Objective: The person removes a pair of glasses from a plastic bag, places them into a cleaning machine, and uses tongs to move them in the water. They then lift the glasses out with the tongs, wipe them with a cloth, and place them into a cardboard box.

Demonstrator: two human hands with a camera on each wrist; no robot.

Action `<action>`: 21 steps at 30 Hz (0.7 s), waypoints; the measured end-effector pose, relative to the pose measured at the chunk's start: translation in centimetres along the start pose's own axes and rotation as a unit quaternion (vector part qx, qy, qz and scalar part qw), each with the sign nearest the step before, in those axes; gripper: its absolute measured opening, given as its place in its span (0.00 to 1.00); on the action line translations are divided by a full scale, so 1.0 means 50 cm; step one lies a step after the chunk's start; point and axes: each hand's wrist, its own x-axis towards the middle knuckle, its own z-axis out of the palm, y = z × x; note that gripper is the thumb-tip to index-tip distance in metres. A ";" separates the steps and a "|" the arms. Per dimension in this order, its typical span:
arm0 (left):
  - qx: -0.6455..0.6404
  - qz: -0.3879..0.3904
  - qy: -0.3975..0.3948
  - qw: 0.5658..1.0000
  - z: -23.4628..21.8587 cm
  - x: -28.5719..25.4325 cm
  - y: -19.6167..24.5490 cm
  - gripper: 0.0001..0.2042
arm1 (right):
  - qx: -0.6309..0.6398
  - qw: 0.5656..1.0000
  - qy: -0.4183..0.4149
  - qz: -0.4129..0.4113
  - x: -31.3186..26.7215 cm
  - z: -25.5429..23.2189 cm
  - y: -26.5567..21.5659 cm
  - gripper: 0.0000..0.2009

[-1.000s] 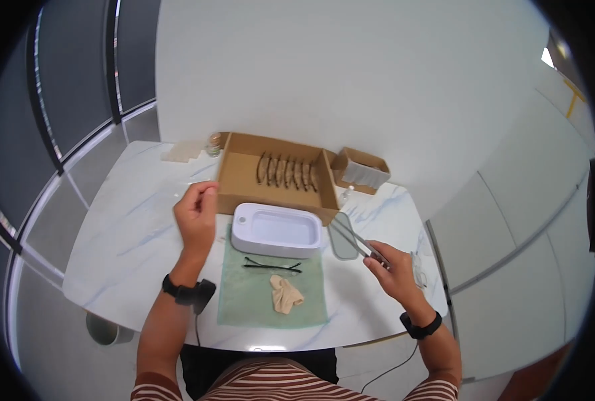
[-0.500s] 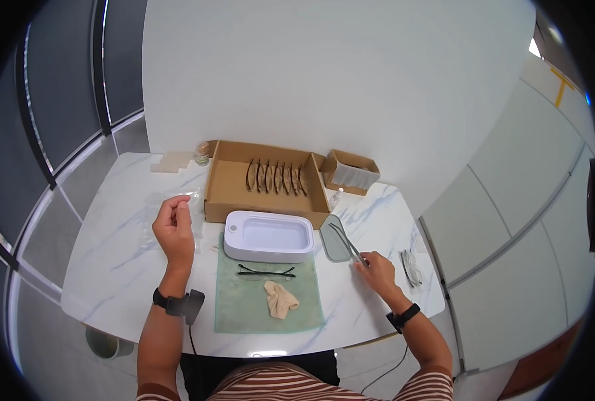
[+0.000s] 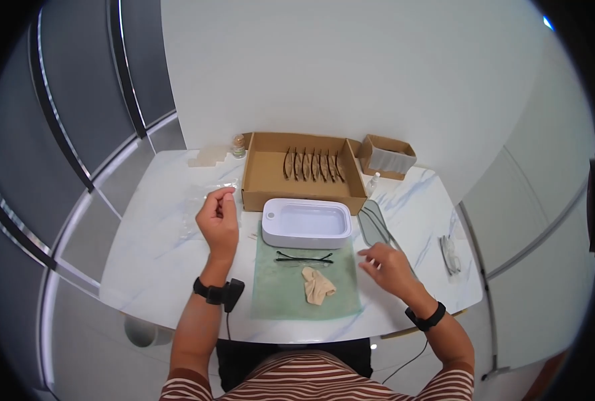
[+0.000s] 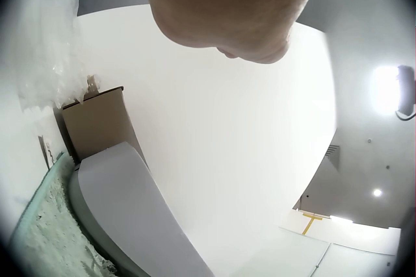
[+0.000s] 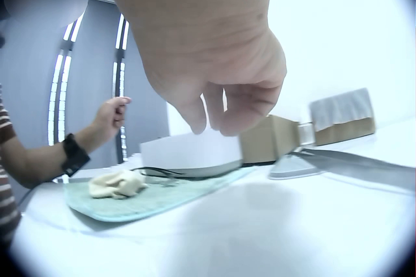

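My right hand (image 3: 385, 266) hovers over the table just right of the green cloth (image 3: 271, 301), fingers bent and nothing between them. Beside it, long grey tweezers (image 3: 385, 228) lie partly across a grey-green flat lid (image 3: 371, 230). My left hand (image 3: 219, 219) is raised left of the white-lilac tub (image 3: 306, 240), fingers loosely curled, holding nothing visible. Black-framed eyeglasses (image 3: 304, 259) lie on the green cloth in front of the tub. A crumpled beige cloth (image 3: 319, 286) rests nearer to me. In the right wrist view the tweezers (image 5: 364, 163) extend past the right hand (image 5: 214, 62).
A shallow cardboard box (image 3: 264, 164) behind the tub holds several curved brown items in a row. At back right stand a smaller box (image 3: 389, 160) and a small bottle (image 3: 373, 183). A jar (image 3: 238, 146) is at back left; a pale bundle (image 3: 450, 255) lies far right.
My right hand has let go of the tweezers, now lying on the right, and has moved left toward the green cloth. The left hand stays raised.
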 end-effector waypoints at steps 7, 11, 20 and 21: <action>0.119 0.019 -0.156 0.980 0.007 -0.031 0.061 0.05 | -0.036 0.973 -0.119 -0.192 -0.001 0.099 -0.119 0.11; 0.226 0.067 -0.302 0.924 -0.009 -0.075 0.087 0.05 | -0.045 0.968 -0.136 -0.208 0.007 0.150 -0.089 0.10; 0.356 0.116 -0.485 0.790 -0.008 -0.148 0.032 0.09 | 0.046 0.974 -0.124 -0.184 0.018 0.119 -0.091 0.08; 0.354 0.119 -0.486 0.790 -0.005 -0.149 0.030 0.09 | 0.045 0.975 -0.122 -0.182 0.024 0.106 -0.095 0.08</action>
